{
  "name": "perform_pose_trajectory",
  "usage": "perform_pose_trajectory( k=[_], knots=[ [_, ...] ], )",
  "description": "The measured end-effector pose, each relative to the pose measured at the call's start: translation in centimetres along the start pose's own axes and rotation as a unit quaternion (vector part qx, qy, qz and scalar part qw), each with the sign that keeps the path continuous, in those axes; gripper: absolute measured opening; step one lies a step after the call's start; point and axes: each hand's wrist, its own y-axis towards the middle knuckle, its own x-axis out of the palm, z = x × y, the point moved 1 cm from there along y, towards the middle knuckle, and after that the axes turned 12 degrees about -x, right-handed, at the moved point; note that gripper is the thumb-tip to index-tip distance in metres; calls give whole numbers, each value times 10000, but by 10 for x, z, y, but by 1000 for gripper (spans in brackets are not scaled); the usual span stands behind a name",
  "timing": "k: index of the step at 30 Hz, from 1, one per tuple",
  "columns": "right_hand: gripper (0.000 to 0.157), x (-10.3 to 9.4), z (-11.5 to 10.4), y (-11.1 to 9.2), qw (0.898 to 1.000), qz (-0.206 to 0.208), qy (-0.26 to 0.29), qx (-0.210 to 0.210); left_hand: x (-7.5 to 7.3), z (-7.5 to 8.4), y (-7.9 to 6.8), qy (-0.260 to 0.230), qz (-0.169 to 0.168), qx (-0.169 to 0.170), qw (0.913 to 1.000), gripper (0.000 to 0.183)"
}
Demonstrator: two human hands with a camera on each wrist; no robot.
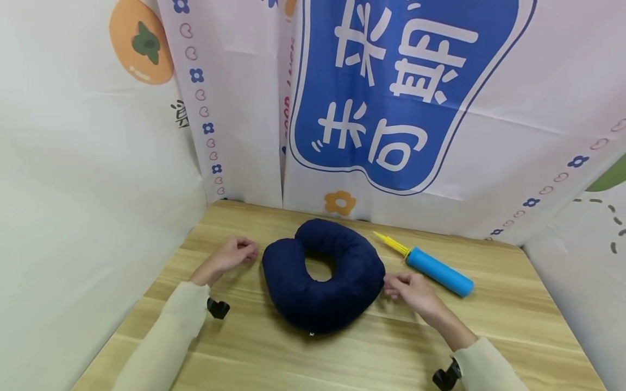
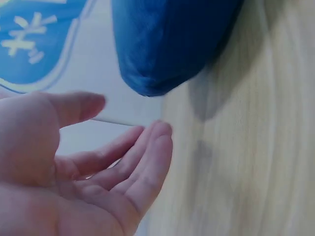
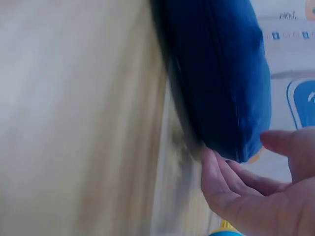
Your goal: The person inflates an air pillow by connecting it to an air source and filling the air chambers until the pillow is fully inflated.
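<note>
A navy U-shaped neck pillow [image 1: 325,304] lies on the wooden table, its gap facing the back left. My left hand [image 1: 232,256] hovers just off the pillow's left side, thumb and fingers apart with nothing between them. In the left wrist view the rounded blue side of the pillow [image 2: 162,44] is beyond the fingertips. My right hand [image 1: 413,290] is at the pillow's right side, fingertips right at its edge. The right wrist view has the thumb and loosely bent fingers [image 3: 236,189] on either side of the pillow's edge [image 3: 231,98].
A blue hand pump [image 1: 440,271] with a yellow nozzle [image 1: 391,243] lies behind and right of the right hand. Printed white cloth [image 1: 244,108] hangs at the table's back edge, with more cloth along both sides. Bare wood [image 1: 274,364] shows in front of the pillow.
</note>
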Motion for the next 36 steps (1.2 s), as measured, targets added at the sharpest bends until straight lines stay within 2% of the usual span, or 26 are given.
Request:
perform_pose_trajectory(
  k=[3, 7, 11, 15, 19, 22, 27, 29, 31, 32, 34, 36],
  knots=[
    [48, 12, -1, -11, 9988, -430, 228, -1, -1, -3, 13, -225, 134, -185, 9995, 45],
    [50, 25, -1, -15, 9964, -715, 454, -11, 7, -8, 17, -253, 115, -195, 9994, 41],
    [48, 26, -1, -11, 9986, -449, 286, 69, 16, -12, 12, -186, 39, 21, 9998, 39],
    [49, 17, -5, 3, 9996, -49, 271, 63, 19, -11, -3, -354, -186, 197, 9990, 36],
    [48, 7, -7, 22, 9983, 324, 476, -9, 26, -8, -24, -465, -602, 342, 9965, 31],
    [48, 2, -6, 36, 9971, 556, 519, -53, 36, -5, -42, -401, -1107, 468, 9919, 28],
    [47, -2, -2, 53, 9984, 538, -20, -151, 54, -2, -65, -145, -1996, 684, 9774, 24],
    [47, -4, 2, 56, 9986, 460, -189, -183, 56, -2, -68, -74, -2100, 686, 9753, 23],
    [47, -8, 5, 53, 9984, 417, -312, -206, 50, -2, -66, 47, -1907, 664, 9794, 24],
    [47, -10, 5, 50, 9985, 372, -347, -213, 45, -1, -63, 101, -1694, 615, 9836, 24],
    [48, -16, 6, 39, 9988, 187, -378, -237, 31, 0, -54, 294, -1128, 511, 9919, 26],
    [48, -23, 5, 26, 9985, -106, -474, -271, 15, 2, -42, 511, -536, 441, 9963, 28]
  ],
)
